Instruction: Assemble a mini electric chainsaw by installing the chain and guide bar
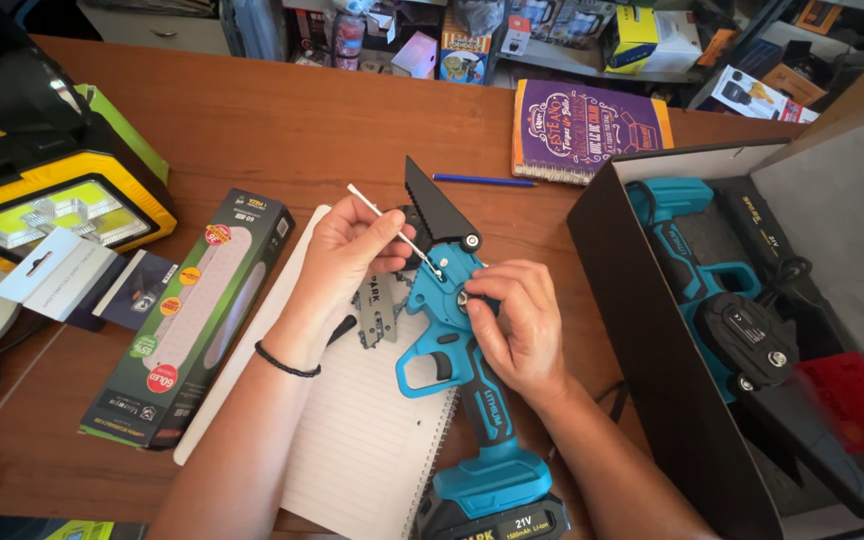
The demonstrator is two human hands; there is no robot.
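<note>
Nearest me, at six o'clock, the blue cordless mini chainsaw [452,350] lay on a lined notepad [367,440], battery end toward me and its black toothed bar pointing to twelve o'clock. My right hand [517,325] was curled loosely over the saw's blue housing, fingertips pressed at the round hub, not fully closed. My left hand [347,250], at eleven o'clock from the saw, pinched a thin white stick [392,230] between thumb and fingers, the far tip touching the housing near the bar's base. At nine o'clock a long green-and-black carton [192,320] rested on the worktop [282,130], and beyond it at ten o'clock sat a yellow-and-black work lamp [42,190]. At three o'clock an open black box [642,330] held a second blue saw [712,290]. Farther off, toward one o'clock, I saw a blue pen [482,181] and a purple spiral notebook [587,125].
</note>
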